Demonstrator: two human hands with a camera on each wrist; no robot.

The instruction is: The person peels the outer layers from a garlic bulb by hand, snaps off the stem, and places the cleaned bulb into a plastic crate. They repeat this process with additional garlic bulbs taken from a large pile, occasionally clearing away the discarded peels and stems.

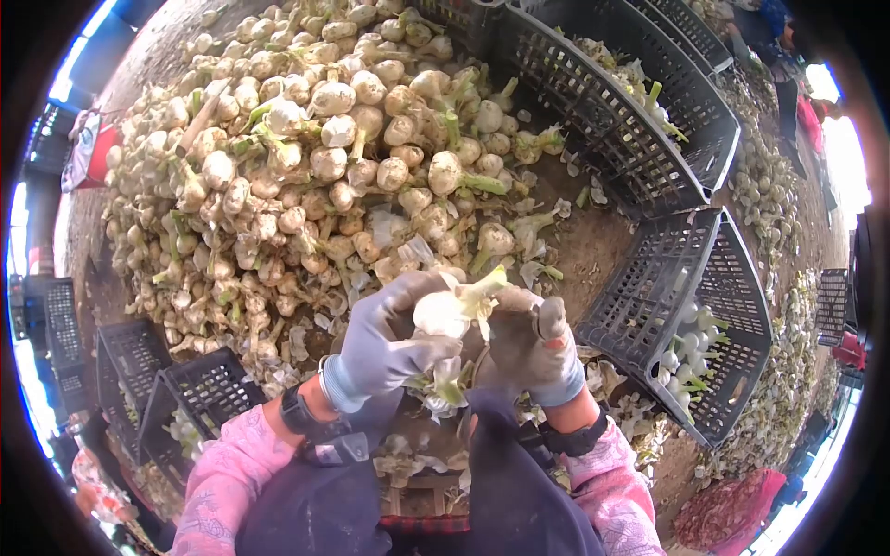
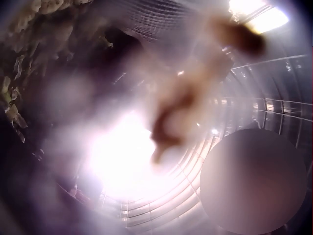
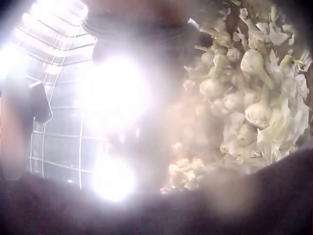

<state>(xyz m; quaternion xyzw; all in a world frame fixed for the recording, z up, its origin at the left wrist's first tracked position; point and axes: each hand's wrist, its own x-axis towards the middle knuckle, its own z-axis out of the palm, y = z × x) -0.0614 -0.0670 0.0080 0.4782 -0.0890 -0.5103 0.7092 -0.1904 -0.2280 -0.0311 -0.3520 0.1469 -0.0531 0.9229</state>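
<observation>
In the head view, a pale garlic bulb (image 1: 439,315) with a short green-tipped stalk is gripped between the thumb and fingers of my gloved left hand (image 1: 387,335). My gloved right hand (image 1: 536,345) is beside the stalk, its fingers curled, with something small and reddish near the fingertips; whether it pinches the stalk or a peeled skin I cannot tell. Both wrist views are blurred and washed out by glare. Garlic bulbs (image 3: 254,62) and loose skins (image 3: 281,125) show at the right of the right wrist view.
A large heap of garlic (image 1: 306,157) spreads ahead and left. Black crates stand at the upper right, the right (image 1: 649,287), holding trimmed bulbs (image 1: 691,357), and the lower left (image 1: 218,389). Peeled skins lie between the knees. A person (image 1: 788,69) is at the far upper right.
</observation>
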